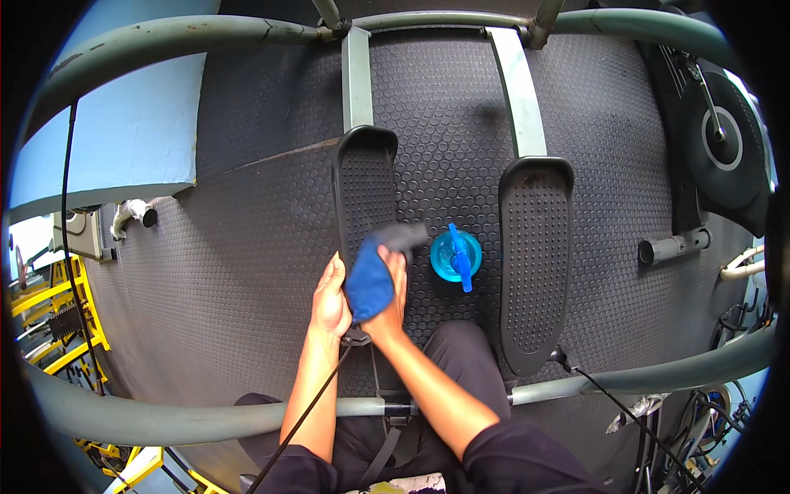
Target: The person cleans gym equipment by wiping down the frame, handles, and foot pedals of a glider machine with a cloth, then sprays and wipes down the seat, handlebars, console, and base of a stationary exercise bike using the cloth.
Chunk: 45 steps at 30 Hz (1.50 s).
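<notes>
A blue cloth point(369, 286) with a grey, motion-blurred end lies over the near part of the left foot pedal point(367, 177), which is black and studded. My right hand point(395, 288) is closed on the cloth, its fingers partly covered by it. At the pedal's left edge is my left hand point(331, 298), thumb pointing up and the other fingers hidden behind the cloth and pedal. Just right of the cloth, a turquoise bottle with a blue trigger-like top point(461, 259) stands on the floor. Beyond it lies the right foot pedal point(536, 255), untouched.
Pale green bars point(522, 103) run from the pedals to the far frame tube point(189, 33). A near tube point(214, 420) crosses in front of me, with black cables by it. Another exercise machine point(724, 140) stands right; yellow frames point(86, 305) are at left. Dark rubber flooring point(247, 239) lies below.
</notes>
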Available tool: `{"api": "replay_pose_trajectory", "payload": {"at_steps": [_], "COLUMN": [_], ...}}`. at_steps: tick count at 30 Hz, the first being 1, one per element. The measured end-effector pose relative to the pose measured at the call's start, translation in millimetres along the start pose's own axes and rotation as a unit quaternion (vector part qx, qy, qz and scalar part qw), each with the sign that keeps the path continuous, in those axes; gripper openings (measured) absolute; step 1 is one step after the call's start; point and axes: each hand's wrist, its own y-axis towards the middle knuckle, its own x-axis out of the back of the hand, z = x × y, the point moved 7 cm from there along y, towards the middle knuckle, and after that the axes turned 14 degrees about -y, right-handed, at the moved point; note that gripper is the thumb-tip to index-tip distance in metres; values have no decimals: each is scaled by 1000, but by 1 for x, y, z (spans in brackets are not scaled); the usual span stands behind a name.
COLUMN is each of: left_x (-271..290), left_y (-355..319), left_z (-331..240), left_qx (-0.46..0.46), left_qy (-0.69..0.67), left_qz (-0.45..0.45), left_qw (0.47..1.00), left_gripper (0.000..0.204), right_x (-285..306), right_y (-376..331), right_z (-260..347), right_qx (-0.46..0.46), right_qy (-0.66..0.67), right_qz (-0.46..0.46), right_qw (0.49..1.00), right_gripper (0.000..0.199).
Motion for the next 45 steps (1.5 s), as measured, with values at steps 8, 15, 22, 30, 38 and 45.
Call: {"api": "replay_pose_trajectory", "payload": {"at_steps": [8,15,22,30,38,45], "left_x": [-9,-7,-8,-14,-10,-32], "left_y": [-1,1,-87,-208,-285,-338], "left_z": [-7,-32,-72,-102,-71,-50], "left_qx": [-17,-143,-227,-225,-501,-565], "left_qy": [-32,87,286,177,247,455], "left_qz": [-23,-30,-124,-18,54,226], "left_qw": [999,985,923,958,828,650], "left_gripper": [84,60,35,27,14,44], "right_x": [-3,-27,62,229,158,192], "right_y": [-7,-72,-100,-68,-6,-105], "right_z": [10,-39,-68,-8,-55,-4], "right_qx": [99,-239,-165,21,-39,99], "right_qy": [18,326,171,-90,-196,-133], "right_qz": [24,77,66,-168,-184,-201], "right_qw": [995,911,969,982,962,965], "right_gripper": [88,61,68,94,30,31]}}
